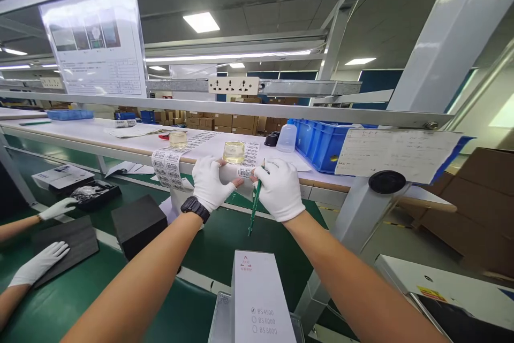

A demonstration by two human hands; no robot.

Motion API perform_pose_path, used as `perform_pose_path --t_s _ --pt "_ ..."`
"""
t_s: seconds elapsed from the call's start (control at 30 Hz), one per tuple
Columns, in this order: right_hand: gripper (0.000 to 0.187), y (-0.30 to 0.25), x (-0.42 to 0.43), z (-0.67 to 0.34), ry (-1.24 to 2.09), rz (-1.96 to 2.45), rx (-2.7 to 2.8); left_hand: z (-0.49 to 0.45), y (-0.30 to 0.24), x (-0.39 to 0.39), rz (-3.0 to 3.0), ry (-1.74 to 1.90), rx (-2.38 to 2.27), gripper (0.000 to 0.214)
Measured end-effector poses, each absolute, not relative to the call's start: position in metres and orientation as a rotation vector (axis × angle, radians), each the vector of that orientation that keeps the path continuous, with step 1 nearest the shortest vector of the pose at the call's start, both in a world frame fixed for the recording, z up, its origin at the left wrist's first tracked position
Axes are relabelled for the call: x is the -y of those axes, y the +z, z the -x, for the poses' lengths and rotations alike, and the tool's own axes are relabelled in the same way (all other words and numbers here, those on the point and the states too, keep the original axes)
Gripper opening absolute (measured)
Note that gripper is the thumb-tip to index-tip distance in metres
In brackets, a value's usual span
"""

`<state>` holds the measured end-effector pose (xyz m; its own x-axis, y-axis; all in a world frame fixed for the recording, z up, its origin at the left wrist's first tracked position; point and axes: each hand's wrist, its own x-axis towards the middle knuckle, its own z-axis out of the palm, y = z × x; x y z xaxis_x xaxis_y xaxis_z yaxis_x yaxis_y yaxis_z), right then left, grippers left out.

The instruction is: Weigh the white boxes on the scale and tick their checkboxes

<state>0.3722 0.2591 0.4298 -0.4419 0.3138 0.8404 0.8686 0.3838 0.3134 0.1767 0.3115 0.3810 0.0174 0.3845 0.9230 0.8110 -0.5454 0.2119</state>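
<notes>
Both my hands wear white gloves and reach up to the edge of a white shelf. My left hand, with a black watch at the wrist, pinches a small barcode label at the edge of a label sheet. My right hand touches the same label from the right and holds a green pen pointing down. A round clear tape roll sits on the sheet just behind my fingers. A tall white box marked BS4500 stands below my arms.
A second label sheet hangs over the shelf edge at left under another tape roll. A blue bin and a white bottle stand at right. Black boxes lie on the green belt. Another person's gloved hands work at left.
</notes>
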Motion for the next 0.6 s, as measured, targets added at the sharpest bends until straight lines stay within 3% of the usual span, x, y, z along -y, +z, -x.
perform_pose_path --t_s 0.13,0.27,0.47,0.6 --pt "0.026 0.418 -0.236 -0.366 -0.983 0.827 1.961 -0.169 0.390 -0.310 2.023 -1.422 1.260 0.069" --pt "0.020 0.370 -0.192 -0.376 -0.480 0.847 1.810 -0.155 0.385 -0.283 2.166 -1.334 1.215 0.082" --pt "0.036 0.278 -0.138 -0.430 0.390 1.466 1.253 -0.152 0.256 -0.109 2.531 -1.338 1.192 0.076" --pt "0.031 0.272 -0.132 -0.435 0.783 1.447 1.274 -0.169 0.179 -0.005 2.597 -1.398 1.373 0.067"
